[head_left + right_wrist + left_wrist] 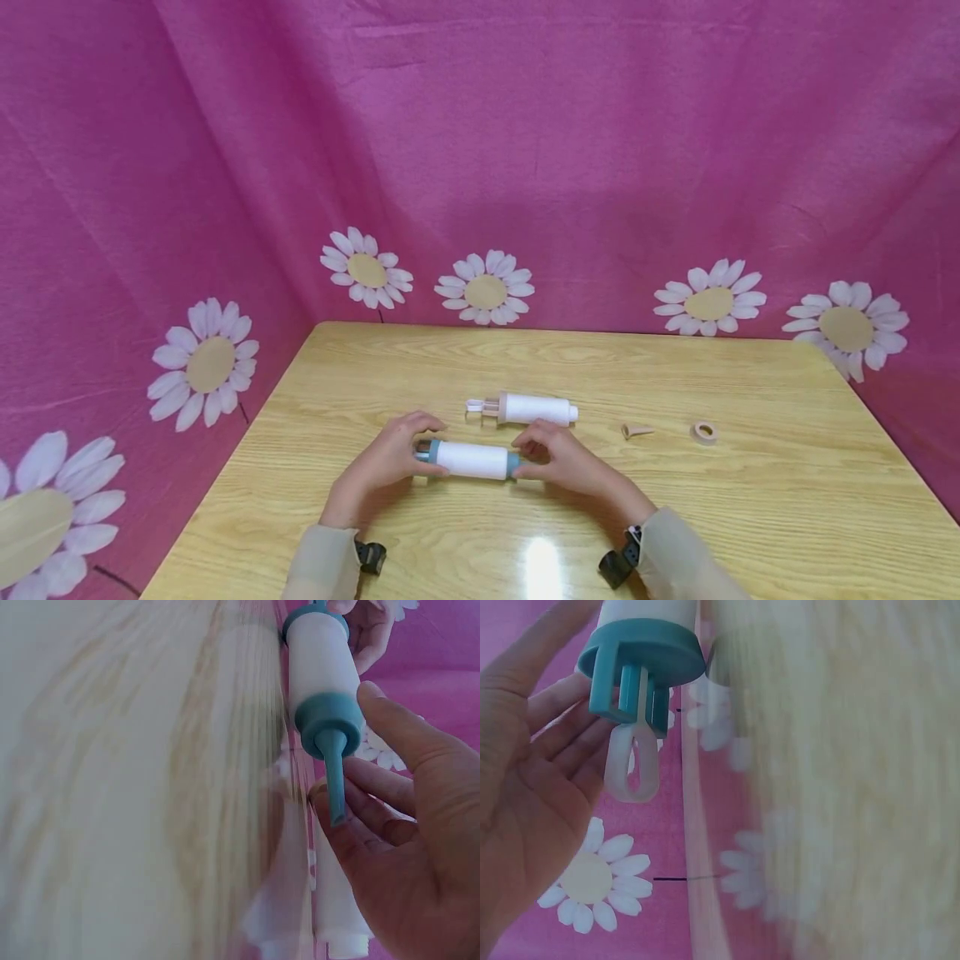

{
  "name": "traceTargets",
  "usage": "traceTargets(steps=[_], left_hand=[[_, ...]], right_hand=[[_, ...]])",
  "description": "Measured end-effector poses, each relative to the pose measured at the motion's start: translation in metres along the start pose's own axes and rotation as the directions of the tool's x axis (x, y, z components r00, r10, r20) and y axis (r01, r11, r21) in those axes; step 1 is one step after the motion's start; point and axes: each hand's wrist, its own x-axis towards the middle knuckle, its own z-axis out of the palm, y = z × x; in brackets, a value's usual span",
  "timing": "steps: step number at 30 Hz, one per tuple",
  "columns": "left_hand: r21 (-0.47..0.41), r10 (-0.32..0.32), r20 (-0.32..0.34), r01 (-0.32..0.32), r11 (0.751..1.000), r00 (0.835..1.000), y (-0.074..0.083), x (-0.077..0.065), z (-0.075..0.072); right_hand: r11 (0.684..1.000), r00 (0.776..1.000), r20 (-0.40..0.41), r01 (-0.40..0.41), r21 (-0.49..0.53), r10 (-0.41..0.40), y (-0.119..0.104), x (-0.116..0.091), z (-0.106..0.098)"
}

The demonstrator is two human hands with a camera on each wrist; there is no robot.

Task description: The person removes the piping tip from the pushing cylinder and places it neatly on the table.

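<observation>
An icing syringe [472,460] with a white barrel, teal collars and a teal nozzle [335,780] lies close over the wooden table, between both hands. At its plunger end, where a clear looped handle [632,765] sticks out, my left hand [393,454] arches loosely, thumb on the near side and fingers beyond. The right hand [558,457] curves around the nozzle end. Its thumb tip is right at the teal collar [330,720], while its loosely bent fingers pass behind the nozzle. Behind them rests a second icing syringe [536,409], white with a pinkish-beige collar.
Right of the second syringe, a small beige nozzle [636,431] and a beige ring [704,432] lie on the wooden table [750,500]. A pink cloth with daisies [570,167] hangs behind the table and along its left side.
</observation>
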Motion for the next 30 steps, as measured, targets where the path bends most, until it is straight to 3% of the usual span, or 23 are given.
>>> traceTargets(steps=[4, 9, 14, 20, 30], left_hand=[[0.004, 0.011, 0.037, -0.011, 1.0, 0.999, -0.006, -0.001, 0.001], [0.014, 0.026, 0.07, -0.028, 1.0, 0.997, -0.012, -0.001, 0.002], [-0.022, 0.024, 0.062, -0.023, 0.999, 0.998, -0.014, -0.002, 0.003], [-0.095, -0.006, 0.02, 0.008, 0.995, 1.0, -0.01, -0.008, 0.002], [-0.099, 0.027, -0.099, -0.037, 0.994, 0.995, 0.004, -0.016, 0.0]], right_hand=[[1.0, 1.0, 0.024, 0.016, -0.012, -0.016, 0.002, 0.0, 0.003], [0.996, 0.993, 0.078, -0.092, -0.005, 0.092, 0.0, 0.001, 0.003], [0.992, 0.988, 0.085, -0.128, -0.007, 0.128, -0.002, 0.0, 0.003], [0.992, 0.992, 0.034, -0.12, 0.048, 0.118, -0.008, -0.002, 0.002], [0.985, 0.99, -0.116, -0.063, 0.163, 0.082, -0.011, -0.009, 0.001]])
